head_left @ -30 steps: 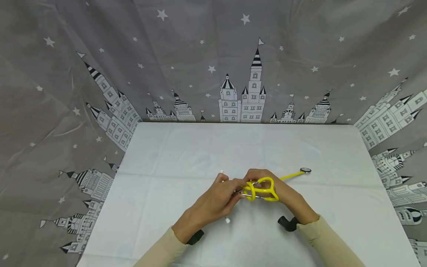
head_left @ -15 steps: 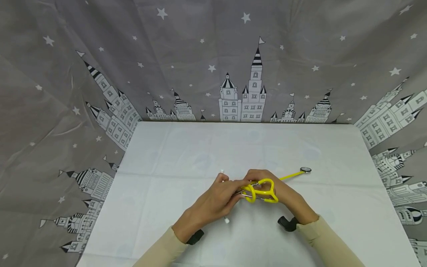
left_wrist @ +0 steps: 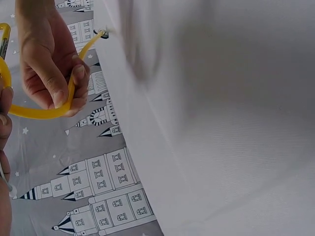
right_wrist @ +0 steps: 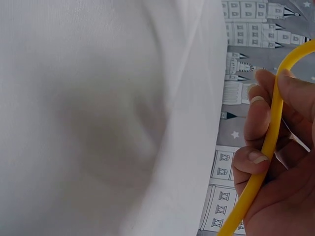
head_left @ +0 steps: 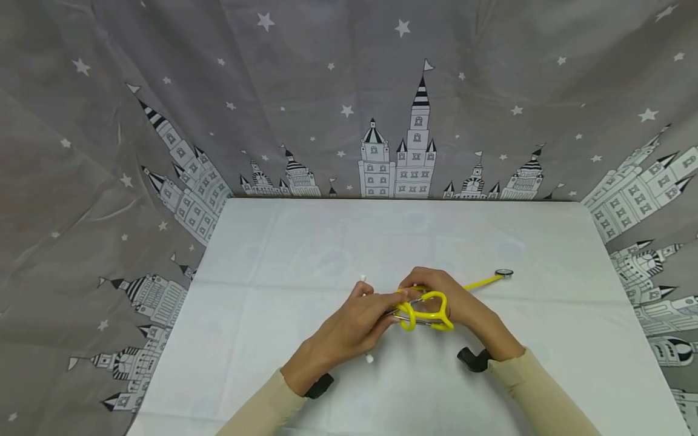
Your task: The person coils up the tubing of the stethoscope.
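A yellow stethoscope (head_left: 440,315) is held above the white table, its tubing looped around its metal ear tubes. My left hand (head_left: 349,324) grips the metal ear tubes, and a white ear tip (head_left: 369,358) sticks out on the near side with another beyond the fingers. In the right wrist view my right hand (right_wrist: 288,191) has its fingers curled round the yellow tubing (right_wrist: 272,132), the thumb pressing it. The left wrist view shows the tubing (left_wrist: 37,113) curving between both hands. Past the right hand, the tubing runs to the round chest piece (head_left: 504,273).
A white cloth covers the table (head_left: 305,242). Behind and at both sides hangs a grey curtain (head_left: 305,48) printed with castles and stars. Black wrist mounts (head_left: 473,360) sit at both cuffs.
My right hand has moved slightly up and to the right along with the tubing, and the chest piece has shifted the same way. The left hand stays nearly still on the ear tubes.
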Demonstrator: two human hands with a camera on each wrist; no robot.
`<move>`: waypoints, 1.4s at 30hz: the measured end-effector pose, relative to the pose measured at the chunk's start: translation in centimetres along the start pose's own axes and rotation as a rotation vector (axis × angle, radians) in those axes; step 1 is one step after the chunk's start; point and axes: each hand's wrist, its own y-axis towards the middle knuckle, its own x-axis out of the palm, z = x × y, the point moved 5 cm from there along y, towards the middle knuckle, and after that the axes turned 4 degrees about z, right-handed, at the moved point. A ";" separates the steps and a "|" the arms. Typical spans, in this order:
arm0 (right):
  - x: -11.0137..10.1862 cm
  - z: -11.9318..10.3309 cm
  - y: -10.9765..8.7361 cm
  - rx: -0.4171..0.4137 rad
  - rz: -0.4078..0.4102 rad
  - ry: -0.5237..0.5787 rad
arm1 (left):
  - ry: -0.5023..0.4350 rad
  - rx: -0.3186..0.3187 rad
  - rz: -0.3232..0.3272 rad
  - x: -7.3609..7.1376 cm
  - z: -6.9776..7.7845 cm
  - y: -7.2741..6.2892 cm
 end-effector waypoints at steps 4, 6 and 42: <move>-0.1 0.4 0.1 0.005 0.029 -0.017 | 0.006 0.010 0.008 -0.1 0.1 -0.1; -0.2 0.5 0.1 0.006 0.037 -0.012 | 0.002 0.016 0.014 -0.1 0.2 -0.2; -7.5 9.1 -2.3 0.320 0.302 -0.193 | -0.015 0.015 0.000 -0.8 1.3 -0.7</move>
